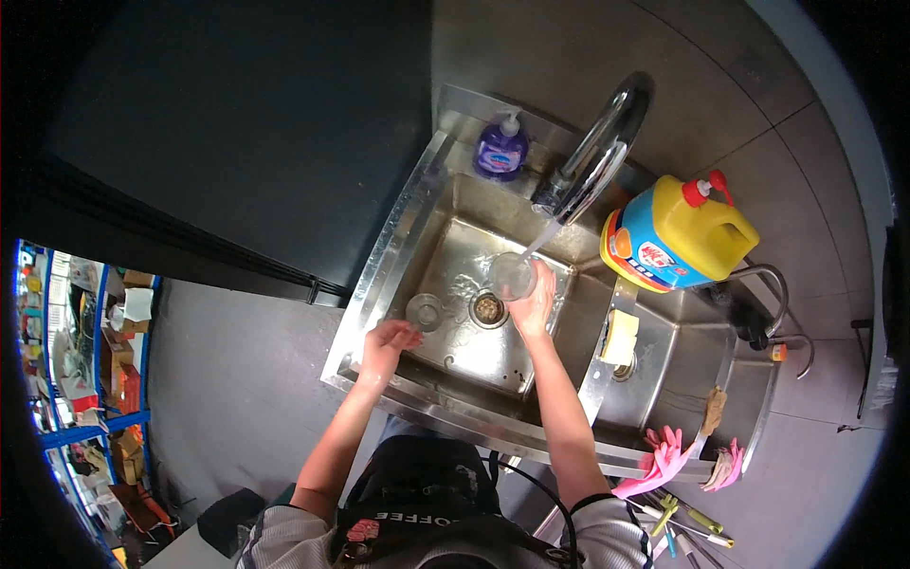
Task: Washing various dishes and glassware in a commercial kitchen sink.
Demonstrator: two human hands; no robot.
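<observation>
My right hand (533,302) is closed around a clear cup (511,276) over the large sink basin (462,248). A stream of water runs from the chrome faucet (607,142) toward the cup's mouth. My left hand (389,345) hovers by the basin's left front side, its fingers loosely curled and slightly apart, with nothing visible in them. Just beyond its fingertips is another round clear container (425,312), standing in the basin. Between the two containers lies the drain (488,309).
A purple soap pump bottle (500,149) stands at the back ledge. A large yellow detergent jug (682,232) sits right of the faucet. A yellow sponge (620,337) rests on the divider beside the smaller basin. Pink gloves (666,455) hang over the front right edge.
</observation>
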